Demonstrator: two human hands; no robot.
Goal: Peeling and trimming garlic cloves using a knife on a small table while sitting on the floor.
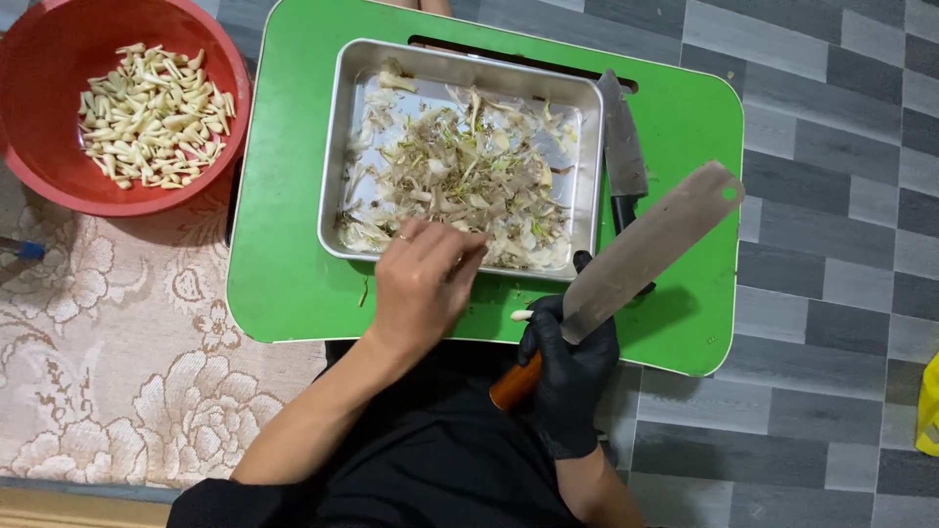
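My right hand (570,367), in a black glove, grips the orange wooden handle of a broad cleaver (650,249) whose blade slants up to the right over the green board (293,264). A peeled garlic clove (520,315) shows at its fingertips. My bare left hand (423,284), with a ring on one finger, rests palm down at the near rim of a metal tray (337,147). The tray holds a heap of garlic skins and trimmings (465,176).
A second knife (622,147) with a black handle lies on the board just right of the tray. A red bowl (39,88) of peeled garlic cloves (156,112) sits at upper left on a floral mat (117,372). Grey tiled floor (841,196) lies to the right.
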